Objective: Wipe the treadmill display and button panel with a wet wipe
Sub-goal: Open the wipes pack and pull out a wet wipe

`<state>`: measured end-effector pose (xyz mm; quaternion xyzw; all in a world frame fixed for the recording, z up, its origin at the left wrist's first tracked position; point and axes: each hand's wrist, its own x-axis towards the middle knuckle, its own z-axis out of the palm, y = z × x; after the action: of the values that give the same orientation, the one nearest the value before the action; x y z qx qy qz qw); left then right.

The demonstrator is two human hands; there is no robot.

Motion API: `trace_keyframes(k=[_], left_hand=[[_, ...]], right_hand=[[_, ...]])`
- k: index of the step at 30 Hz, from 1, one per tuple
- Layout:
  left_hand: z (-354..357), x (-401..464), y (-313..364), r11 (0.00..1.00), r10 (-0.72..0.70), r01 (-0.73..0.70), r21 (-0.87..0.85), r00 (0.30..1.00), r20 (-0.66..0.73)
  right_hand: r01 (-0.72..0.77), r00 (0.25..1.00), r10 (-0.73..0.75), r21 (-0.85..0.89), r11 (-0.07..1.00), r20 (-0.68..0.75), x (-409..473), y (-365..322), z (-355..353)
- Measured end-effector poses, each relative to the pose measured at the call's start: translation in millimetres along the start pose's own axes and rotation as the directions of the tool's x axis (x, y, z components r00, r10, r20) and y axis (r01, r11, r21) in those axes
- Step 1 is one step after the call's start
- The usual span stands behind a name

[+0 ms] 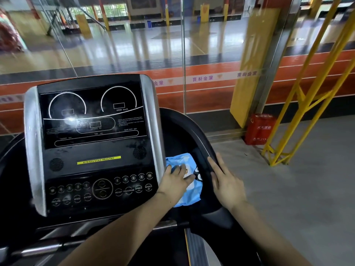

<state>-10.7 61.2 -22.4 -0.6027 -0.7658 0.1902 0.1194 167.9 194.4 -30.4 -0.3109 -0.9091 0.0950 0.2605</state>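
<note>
Because the blue wipe pack [189, 181] lies in the side tray just right of the button panel [101, 189], below the still dusty display [92, 116], the left hand [175, 182] rests flat on it, probably to hold it steady, while the right hand [226, 184] lies flat on the black handrail [199, 135], fingers straight, holding nothing.

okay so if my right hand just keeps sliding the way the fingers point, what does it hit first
Most likely the black curved handrail. Your right hand lies open with its fingers pointing up and slightly left, fingertips already at or over the rail's edge. Whether they touch it is unclear. The blue wipe pack sits just left of that line.
</note>
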Motion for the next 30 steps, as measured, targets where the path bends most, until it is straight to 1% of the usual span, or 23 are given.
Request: trace_keyframes(k=[4,8,10,12,14,16,18,19,21,23,26,27,30], left_hand=[[-11,-4,-3,0.997,-0.009,0.005,-0.074,0.999,-0.053],[-12,-20,-11,0.999,0.005,-0.011,-0.047,0.992,-0.129],[-7,-35,-17,1.0,0.021,-0.025,-0.017,0.984,-0.177],[-4,-51,-25,1.0,0.012,-0.012,0.002,0.983,-0.182],[0,-65,-33,1.0,-0.008,0.009,0.001,0.986,-0.164],[4,-78,-41,0.999,-0.031,0.032,0.01,0.99,-0.138],[7,-85,-44,0.999,-0.033,0.038,0.035,0.992,-0.124],[8,-89,-45,0.998,-0.03,0.035,0.048,0.993,-0.117],[7,-94,-44,0.997,-0.021,0.028,0.066,0.994,-0.104],[5,-96,-41,0.997,-0.034,0.04,0.065,0.995,-0.095],[2,-97,-35,0.997,-0.056,0.06,0.048,0.995,-0.082],[2,-97,-34,0.997,-0.062,0.065,0.042,0.995,-0.076],[-2,-97,-33,0.997,-0.074,0.076,0.029,0.995,-0.071]], right_hand=[[-0.011,0.999,0.011,-0.014,1.0,0.038,0,-2,-4],[0.003,0.998,0.0,-0.039,0.999,0.058,0,-3,-3],[0.054,0.998,-0.05,-0.092,0.994,0.046,0,-2,-2],[0.113,0.994,-0.112,-0.122,0.986,0.021,0,-6,0],[0.173,0.985,-0.174,-0.109,0.979,0.002,2,-16,2],[0.268,0.963,-0.27,-0.081,0.96,-0.02,6,-31,6],[0.342,0.939,-0.342,-0.02,0.939,-0.024,13,-43,13],[0.36,0.933,-0.36,0.02,0.933,-0.003,16,-48,19],[0.334,0.933,-0.341,0.071,0.94,0.12,22,-57,29],[0.29,0.924,-0.3,0.075,0.954,0.236,28,-62,40],[0.257,0.904,-0.253,0.035,0.966,0.345,34,-65,50],[0.251,0.9,-0.242,0.023,0.968,0.362,35,-65,52],[0.214,0.916,-0.21,0.027,0.977,0.341,38,-65,55]])
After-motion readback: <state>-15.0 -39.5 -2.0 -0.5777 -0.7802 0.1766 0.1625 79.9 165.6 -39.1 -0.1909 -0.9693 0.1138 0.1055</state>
